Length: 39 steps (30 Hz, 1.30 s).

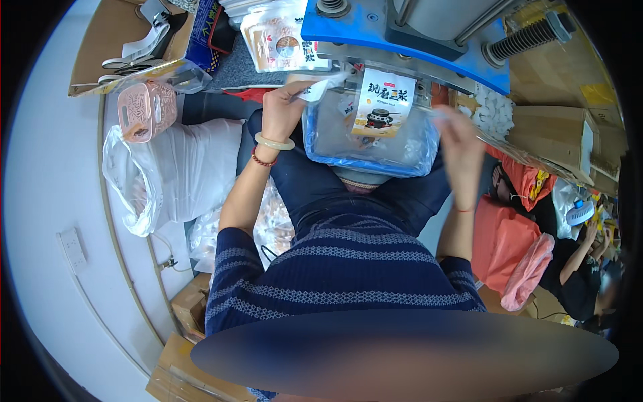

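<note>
My left hand [280,112], with a pale bangle and red beads at the wrist, pinches a white packet [313,92] that is seen mostly edge-on. This packet is just left of a flat white-and-yellow printed pouch [379,127], which hangs with its top edge at the metal jaw of a blue press machine [412,55]. Under the pouch, on my lap, sits a blue-rimmed bin [315,153] lined with clear plastic; a few packets show inside. My right hand [461,142] is raised to the right of the pouch and bin, its fingers smeared by motion.
Stacked printed pouches [284,47] lie left of the machine. A pink basket [149,110] stands by a white sack [201,161] at the left wall. White scraps [492,110] and a cardboard box [552,137] are at the right. Another person's arm [577,258] shows farther right.
</note>
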Each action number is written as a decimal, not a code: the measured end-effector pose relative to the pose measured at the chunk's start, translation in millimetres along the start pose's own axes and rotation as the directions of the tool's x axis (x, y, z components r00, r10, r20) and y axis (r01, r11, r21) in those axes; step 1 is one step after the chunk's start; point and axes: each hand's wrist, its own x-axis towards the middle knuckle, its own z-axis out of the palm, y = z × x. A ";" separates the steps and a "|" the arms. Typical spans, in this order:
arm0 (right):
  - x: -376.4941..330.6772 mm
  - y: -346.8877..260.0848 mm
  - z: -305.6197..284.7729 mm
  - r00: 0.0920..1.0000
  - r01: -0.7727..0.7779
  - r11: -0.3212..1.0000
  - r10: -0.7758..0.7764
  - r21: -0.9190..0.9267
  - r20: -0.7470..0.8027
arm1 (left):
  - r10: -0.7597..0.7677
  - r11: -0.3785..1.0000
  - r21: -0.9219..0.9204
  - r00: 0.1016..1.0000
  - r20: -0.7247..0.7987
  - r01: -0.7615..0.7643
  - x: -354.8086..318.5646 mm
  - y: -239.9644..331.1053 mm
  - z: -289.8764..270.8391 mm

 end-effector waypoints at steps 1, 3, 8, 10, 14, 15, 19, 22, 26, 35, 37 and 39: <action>-4.3 -9.0 19.0 0.994 -0.044 0.992 0.031 0.122 0.100 | -0.001 0.989 -0.147 0.999 0.044 0.007 -3.6 11.5 5.2; 0.5 -27.9 40.3 0.993 0.041 0.966 -0.068 0.254 0.097 | 0.043 0.976 -0.216 0.994 0.099 -0.021 -11.1 34.1 15.1; 35.0 -61.8 32.4 0.901 0.422 0.880 -0.433 0.216 0.004 | 0.084 0.970 -0.240 0.966 0.244 -0.024 -24.5 77.1 25.7; 42.4 -55.8 22.5 0.907 0.370 0.924 -0.381 0.093 0.178 | -0.020 0.976 -0.189 0.916 0.400 0.104 -17.1 74.2 24.2; 49.0 -34.1 16.4 0.862 0.255 0.966 -0.247 0.043 0.441 | -0.158 0.829 -0.244 0.629 0.761 0.503 -12.0 57.8 33.3; 49.7 -26.2 20.5 0.839 0.131 0.988 -0.155 0.082 0.522 | -0.131 0.785 -0.294 0.609 0.782 0.546 -10.9 41.1 44.0; 41.9 14.7 16.4 0.983 0.180 0.937 -0.158 -0.300 0.097 | -0.193 0.517 -0.486 0.649 0.736 0.705 10.8 34.6 74.9; 47.7 13.6 -4.7 0.993 -0.115 0.811 0.069 -0.574 -0.100 | -0.191 0.471 -0.532 0.670 0.717 0.704 30.3 28.7 84.9; 75.2 87.6 1.8 0.999 0.044 0.806 -0.037 -0.590 0.024 | -0.192 0.486 -0.595 0.743 0.641 0.640 30.6 30.4 90.0; 52.7 89.0 -20.8 0.998 0.033 0.915 -0.052 -0.403 -0.036 | 0.550 0.628 0.526 0.805 0.221 -0.573 39.1 -58.5 9.5; 36.6 76.4 -28.7 0.986 -0.012 0.918 -0.055 -0.396 -0.158 | 0.537 0.531 0.639 0.805 0.254 -0.556 20.5 -59.3 2.9; 18.1 45.7 -33.9 0.987 -0.083 0.956 0.039 -0.283 -0.157 | 0.604 0.634 0.557 0.793 0.077 -0.537 20.9 -57.7 -7.3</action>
